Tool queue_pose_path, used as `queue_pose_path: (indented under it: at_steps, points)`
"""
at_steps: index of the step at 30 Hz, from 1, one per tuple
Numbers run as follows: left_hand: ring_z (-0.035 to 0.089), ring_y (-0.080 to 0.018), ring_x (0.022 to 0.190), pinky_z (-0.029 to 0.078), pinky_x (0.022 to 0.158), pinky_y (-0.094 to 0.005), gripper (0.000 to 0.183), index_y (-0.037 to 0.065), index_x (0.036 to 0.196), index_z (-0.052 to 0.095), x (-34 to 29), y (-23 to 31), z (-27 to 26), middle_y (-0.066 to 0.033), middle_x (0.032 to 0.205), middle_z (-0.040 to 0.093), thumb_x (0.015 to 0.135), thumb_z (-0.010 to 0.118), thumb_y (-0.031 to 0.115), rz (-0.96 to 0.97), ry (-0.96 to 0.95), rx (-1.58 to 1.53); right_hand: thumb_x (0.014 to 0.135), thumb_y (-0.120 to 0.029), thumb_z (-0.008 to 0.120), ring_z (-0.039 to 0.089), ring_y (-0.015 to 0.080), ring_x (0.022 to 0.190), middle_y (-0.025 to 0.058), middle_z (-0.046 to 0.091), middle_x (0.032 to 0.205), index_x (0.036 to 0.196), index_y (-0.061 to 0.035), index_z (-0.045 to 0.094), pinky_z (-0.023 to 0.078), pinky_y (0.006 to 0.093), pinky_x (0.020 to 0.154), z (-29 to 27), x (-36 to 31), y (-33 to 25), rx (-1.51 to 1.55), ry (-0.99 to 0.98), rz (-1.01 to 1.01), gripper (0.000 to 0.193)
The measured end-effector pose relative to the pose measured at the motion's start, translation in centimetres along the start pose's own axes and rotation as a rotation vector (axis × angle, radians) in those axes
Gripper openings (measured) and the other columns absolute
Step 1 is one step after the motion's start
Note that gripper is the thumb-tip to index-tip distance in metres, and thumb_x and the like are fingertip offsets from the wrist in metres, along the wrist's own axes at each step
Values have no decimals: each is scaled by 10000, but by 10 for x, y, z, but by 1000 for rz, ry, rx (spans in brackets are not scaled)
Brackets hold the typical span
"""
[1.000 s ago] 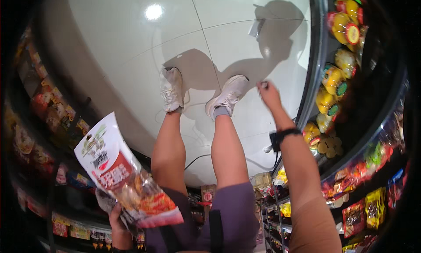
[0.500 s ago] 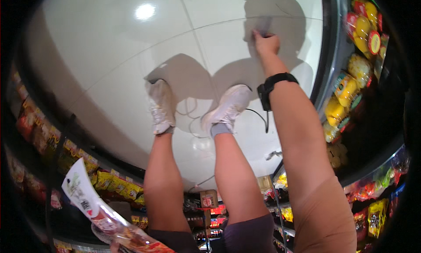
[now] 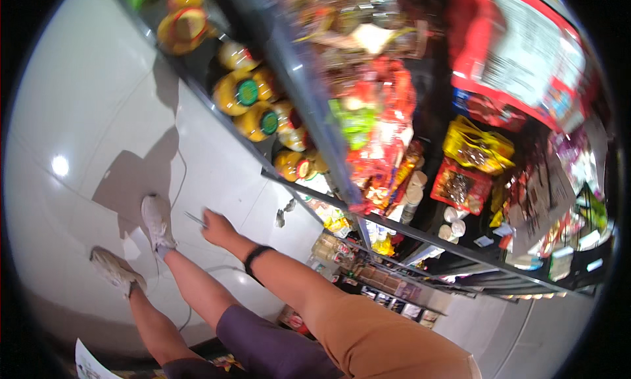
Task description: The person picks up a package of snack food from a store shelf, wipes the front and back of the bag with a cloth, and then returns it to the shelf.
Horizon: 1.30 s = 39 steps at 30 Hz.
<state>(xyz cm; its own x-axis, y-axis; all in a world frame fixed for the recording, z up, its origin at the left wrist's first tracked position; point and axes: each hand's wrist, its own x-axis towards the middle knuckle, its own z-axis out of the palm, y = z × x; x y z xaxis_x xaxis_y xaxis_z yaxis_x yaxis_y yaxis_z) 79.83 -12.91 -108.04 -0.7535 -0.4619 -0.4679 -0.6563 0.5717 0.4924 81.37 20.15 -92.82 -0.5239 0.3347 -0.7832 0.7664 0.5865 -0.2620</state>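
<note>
My right hand (image 3: 220, 230) reaches out over the pale tiled floor, its fingers closed on a thin grey object (image 3: 195, 219). The object pokes out past the fingertips, and its kind does not show. A black band (image 3: 255, 261) circles my right wrist. My left hand is out of the picture. At the lower left edge only the white corner of a package (image 3: 90, 362) shows.
A dark-framed shelf (image 3: 305, 100) on the right holds bagged snacks, including a red packet (image 3: 526, 57) and a yellow bag (image 3: 476, 146). Round yellow containers (image 3: 253, 110) line its lowest level. A cable (image 3: 182, 175) runs across the floor beside my shoes (image 3: 158, 222).
My view has swung right, bringing the shelf into the middle. The package at lower left has mostly left the picture, along with my left hand. My right hand still grips the thin object.
</note>
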Motion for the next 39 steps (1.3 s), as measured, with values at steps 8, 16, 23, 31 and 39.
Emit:
queue_pose_path:
  at_steps: [8,16,23,31,39]
  points:
    - [512,-321,1024,398,965,-413,396,31,1164,469,-42,125,-196,-145,1065,514,816,502,217,-69,-263,-495,783,-140,577,545,198,553,78,513,663,869,-70,421,443,376,493,-91,-225,90,246,94,393,191]
    - [504,-316,1071,403,969,-419,459,31,1221,445,-103,233,-455,-143,1137,506,831,494,269,-143,-549,-832,792,-98,654,584,237,659,103,587,811,979,-60,585,483,340,624,-207,-358,-37,276,573,55,203]
    - [497,-312,1113,407,973,-425,516,31,1270,424,-166,298,-578,-140,1201,498,844,486,315,-69,-895,-1012,794,-74,612,455,92,586,17,526,647,916,-25,632,389,262,538,-302,-409,-95,634,968,-226,133]
    - [489,-307,1161,411,977,-432,581,31,1327,400,-188,347,-650,-137,1274,489,859,478,368,127,-991,-1155,897,-232,503,539,201,735,62,554,883,1118,-54,467,466,322,639,-410,-467,-145,1766,1056,-389,286]
    - [532,-299,1120,440,948,-441,633,34,1333,403,-238,410,-690,-134,1269,509,849,491,433,140,-811,-1161,806,-476,673,367,116,498,-5,474,644,862,-148,520,346,257,472,-500,-455,-174,2229,798,-439,366]
